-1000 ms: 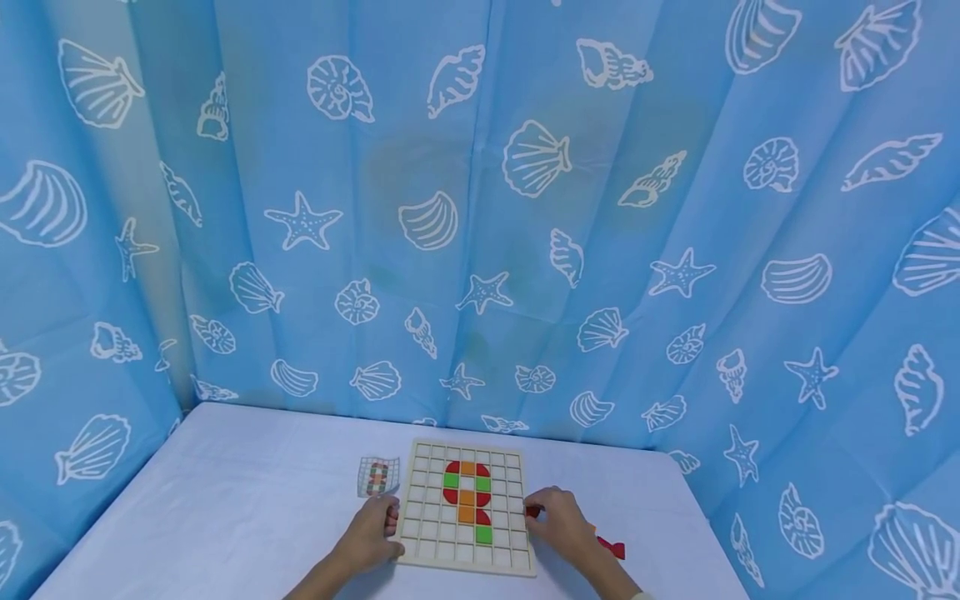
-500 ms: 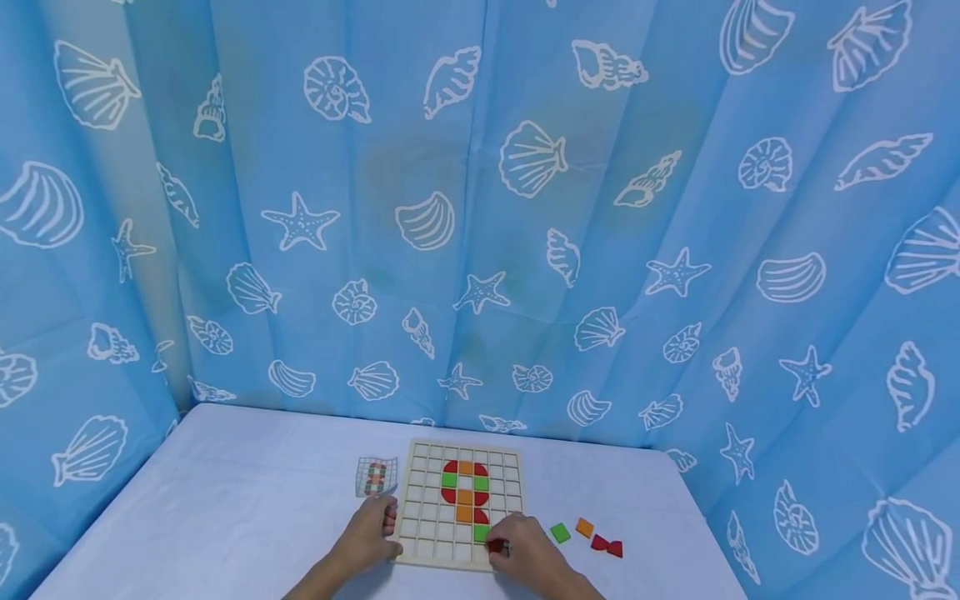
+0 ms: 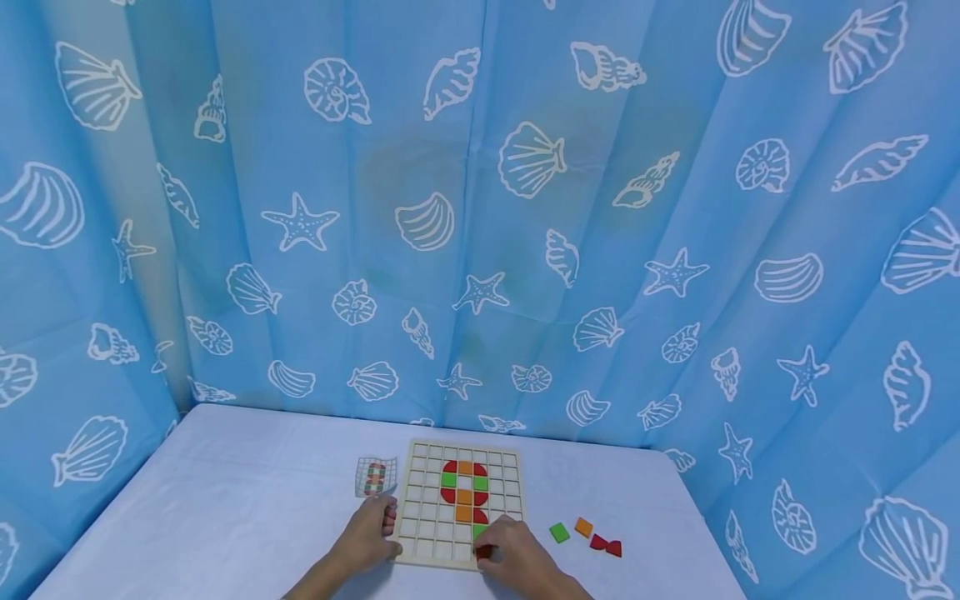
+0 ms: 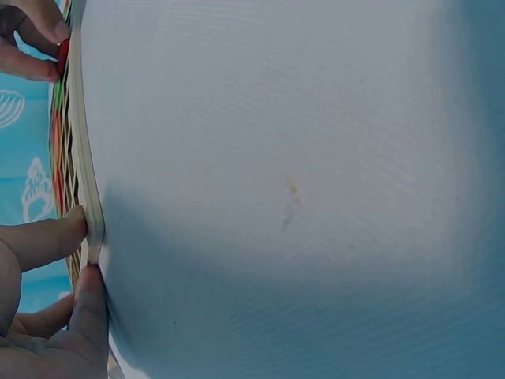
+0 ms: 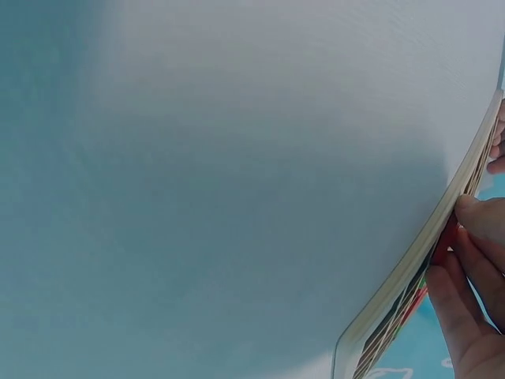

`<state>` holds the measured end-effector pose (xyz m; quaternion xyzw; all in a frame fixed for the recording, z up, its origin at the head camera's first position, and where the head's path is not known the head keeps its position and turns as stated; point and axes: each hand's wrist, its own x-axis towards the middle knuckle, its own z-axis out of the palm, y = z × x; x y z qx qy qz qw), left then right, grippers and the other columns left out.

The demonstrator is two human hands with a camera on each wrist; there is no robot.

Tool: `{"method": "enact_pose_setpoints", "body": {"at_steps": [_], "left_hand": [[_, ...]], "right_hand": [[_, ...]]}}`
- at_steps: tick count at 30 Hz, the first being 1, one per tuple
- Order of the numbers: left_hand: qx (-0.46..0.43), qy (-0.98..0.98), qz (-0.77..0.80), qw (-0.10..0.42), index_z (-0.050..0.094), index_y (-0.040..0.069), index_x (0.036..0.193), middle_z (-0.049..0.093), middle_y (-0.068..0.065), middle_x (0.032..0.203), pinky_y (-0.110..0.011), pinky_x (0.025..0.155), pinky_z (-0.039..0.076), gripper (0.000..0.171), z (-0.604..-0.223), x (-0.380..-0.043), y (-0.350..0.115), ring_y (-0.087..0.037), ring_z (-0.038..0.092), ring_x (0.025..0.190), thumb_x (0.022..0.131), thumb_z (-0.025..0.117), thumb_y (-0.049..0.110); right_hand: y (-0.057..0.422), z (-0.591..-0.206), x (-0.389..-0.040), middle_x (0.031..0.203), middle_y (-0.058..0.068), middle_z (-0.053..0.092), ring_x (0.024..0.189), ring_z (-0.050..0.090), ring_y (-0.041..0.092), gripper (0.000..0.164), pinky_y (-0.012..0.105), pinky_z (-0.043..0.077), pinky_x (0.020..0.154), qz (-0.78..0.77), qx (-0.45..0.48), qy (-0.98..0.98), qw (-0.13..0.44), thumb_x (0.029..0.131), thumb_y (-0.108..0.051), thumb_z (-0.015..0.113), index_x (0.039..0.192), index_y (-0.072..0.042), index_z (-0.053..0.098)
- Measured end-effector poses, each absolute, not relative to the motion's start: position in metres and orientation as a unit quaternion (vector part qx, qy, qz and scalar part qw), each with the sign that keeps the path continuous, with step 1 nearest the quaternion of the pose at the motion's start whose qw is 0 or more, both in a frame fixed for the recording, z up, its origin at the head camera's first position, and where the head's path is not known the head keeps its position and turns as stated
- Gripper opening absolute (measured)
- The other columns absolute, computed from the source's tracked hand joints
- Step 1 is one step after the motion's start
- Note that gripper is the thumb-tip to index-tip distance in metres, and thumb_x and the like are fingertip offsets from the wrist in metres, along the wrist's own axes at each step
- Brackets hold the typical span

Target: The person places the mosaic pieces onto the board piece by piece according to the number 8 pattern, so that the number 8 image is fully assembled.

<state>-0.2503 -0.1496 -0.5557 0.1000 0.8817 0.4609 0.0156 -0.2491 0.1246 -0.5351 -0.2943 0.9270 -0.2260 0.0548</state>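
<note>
A pale wooden grid board [image 3: 424,528] lies on the table, with red, orange and green tiles set in its squares. At its left edge, my left hand [image 3: 367,533] holds the rim; the left wrist view shows the thumb and a finger [image 4: 91,296] against that edge. My right hand [image 3: 516,554] is over the board's near right part, pinching a red tile [image 5: 446,239] between thumb and fingers. The tile's full shape is hidden. Just beyond these fingers is a green tile [image 3: 480,531], partly covered.
Right of the board lie a loose green tile [image 3: 559,532], an orange tile [image 3: 583,527] and red curved pieces [image 3: 598,542]. A small gridded pattern card [image 3: 363,479] lies left of the board. Behind the white table [image 3: 247,483] hangs a blue shell-print curtain [image 3: 450,167].
My right hand has moved left from the board's right edge to its near squares, carrying the red tile. That uncovered the loose tiles at right. My left hand stays at the board's edge.
</note>
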Motion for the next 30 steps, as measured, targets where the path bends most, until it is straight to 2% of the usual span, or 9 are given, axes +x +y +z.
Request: {"method": "enact_pose_setpoints", "body": {"at_steps": [7,13,21,26,30], "left_hand": [[0.114,0.876,0.469,0.01,0.05,-0.019,0.117,0.048,-0.008,0.092,-0.028,0.071,0.049,0.064,-0.557,-0.25,-0.151,-0.019,0.05,0.083,0.062,0.08,-0.009],[0.132,0.865,0.485,-0.003,0.05,-0.02,0.114,0.048,-0.009,0.09,-0.026,0.068,0.049,0.062,-0.558,-0.249,-0.153,-0.019,0.05,0.081,0.06,0.079,-0.012],[0.117,0.869,0.48,0.006,0.049,-0.02,0.117,0.048,-0.008,0.091,-0.027,0.07,0.049,0.065,-0.558,-0.251,-0.153,-0.019,0.05,0.082,0.06,0.079,-0.011],[0.121,0.869,0.479,0.014,0.049,-0.021,0.118,0.048,-0.008,0.091,-0.028,0.07,0.05,0.065,-0.56,-0.251,-0.152,-0.018,0.049,0.082,0.061,0.079,-0.011],[0.115,0.876,0.468,0.011,0.049,-0.02,0.119,0.048,-0.008,0.092,-0.03,0.073,0.051,0.066,-0.559,-0.251,-0.151,-0.019,0.05,0.084,0.062,0.08,-0.01]], "right_hand": [[0.125,-0.535,-0.253,0.091,-0.017,0.065,0.081,0.051,0.0,0.022,0.02,0.051,0.075,-0.239,-0.289,0.924,0.07,0.085,-0.017,0.076,0.106,-0.017,0.076],[0.122,-0.537,-0.257,0.086,-0.017,0.065,0.078,0.051,0.0,0.016,0.019,0.05,0.074,-0.236,-0.286,0.926,0.069,0.084,-0.014,0.075,0.099,-0.018,0.078],[0.124,-0.537,-0.257,0.086,-0.016,0.065,0.077,0.052,0.001,0.015,0.019,0.051,0.072,-0.253,-0.267,0.928,0.063,0.084,-0.016,0.076,0.098,-0.018,0.078],[0.147,-0.536,-0.262,0.089,-0.012,0.064,0.08,0.055,0.005,0.015,0.026,0.055,0.076,-0.271,-0.202,0.939,0.063,0.083,-0.017,0.076,0.098,-0.016,0.077],[0.179,-0.535,-0.275,0.092,-0.006,0.066,0.083,0.059,0.012,0.018,0.034,0.056,0.076,-0.247,-0.165,0.955,0.025,0.081,-0.015,0.077,0.099,-0.012,0.075]]}}
